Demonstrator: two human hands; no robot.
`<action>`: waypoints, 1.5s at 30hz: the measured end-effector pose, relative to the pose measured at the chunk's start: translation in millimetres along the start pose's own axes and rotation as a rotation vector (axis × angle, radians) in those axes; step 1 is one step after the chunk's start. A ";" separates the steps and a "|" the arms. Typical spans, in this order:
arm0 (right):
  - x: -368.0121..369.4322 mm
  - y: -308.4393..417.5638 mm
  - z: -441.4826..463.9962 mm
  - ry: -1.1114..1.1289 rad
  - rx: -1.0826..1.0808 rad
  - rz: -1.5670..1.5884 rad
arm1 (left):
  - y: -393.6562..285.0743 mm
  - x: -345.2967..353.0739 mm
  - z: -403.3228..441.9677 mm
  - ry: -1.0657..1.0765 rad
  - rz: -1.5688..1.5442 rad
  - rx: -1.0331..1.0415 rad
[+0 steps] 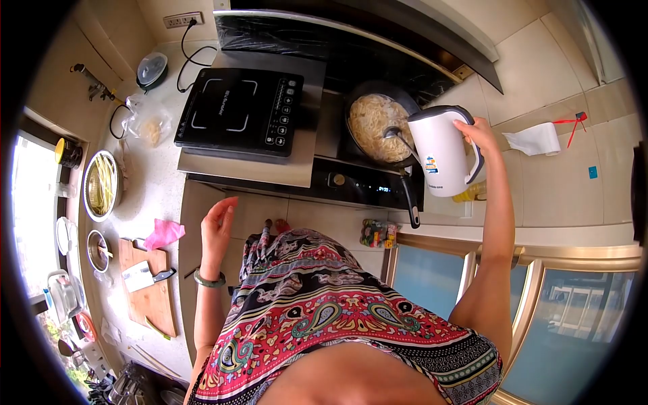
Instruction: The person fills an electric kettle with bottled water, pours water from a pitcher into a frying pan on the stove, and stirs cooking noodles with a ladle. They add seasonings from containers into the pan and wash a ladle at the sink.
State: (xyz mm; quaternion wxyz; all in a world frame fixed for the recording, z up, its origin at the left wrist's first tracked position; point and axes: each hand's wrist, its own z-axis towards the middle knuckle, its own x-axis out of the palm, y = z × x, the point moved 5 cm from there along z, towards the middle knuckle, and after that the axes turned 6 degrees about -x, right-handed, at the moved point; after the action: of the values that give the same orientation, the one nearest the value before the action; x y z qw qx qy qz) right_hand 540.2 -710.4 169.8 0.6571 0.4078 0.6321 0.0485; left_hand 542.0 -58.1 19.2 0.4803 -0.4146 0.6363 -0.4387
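My right hand (480, 137) is wrapped round the handle of a white kettle (439, 152), which is held tilted at the right edge of a dark pan (407, 101). Noodles (373, 125) in liquid fill the pan, and a ladle (393, 133) rests in them. Whether anything flows from the kettle cannot be made out. The pan sits on a black stove (361, 185), its handle pointing toward me. My left hand (219, 219) hangs in the air in front of the counter, fingers loosely curved and apart, holding nothing.
An induction cooker (236, 111) stands left of the pan. On the left counter are a cutting board (158, 304) with a cleaver (140, 277), a pink cloth (164, 233), a bowl of green strips (101, 185) and a plastic bag (145, 121). Glass-panelled doors (574, 331) are at right.
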 end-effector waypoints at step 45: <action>285.9 300.3 -209.8 0.050 -0.559 1.211 | 244.6 -244.1 8.9 -0.272 0.922 -0.078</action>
State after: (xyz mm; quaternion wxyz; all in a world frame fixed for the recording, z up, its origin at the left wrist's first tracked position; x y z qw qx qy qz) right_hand 549.4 -246.2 150.5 0.5800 0.5038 0.2703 0.5803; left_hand 572.3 238.4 -155.8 0.6878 -0.1605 0.7012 -0.0978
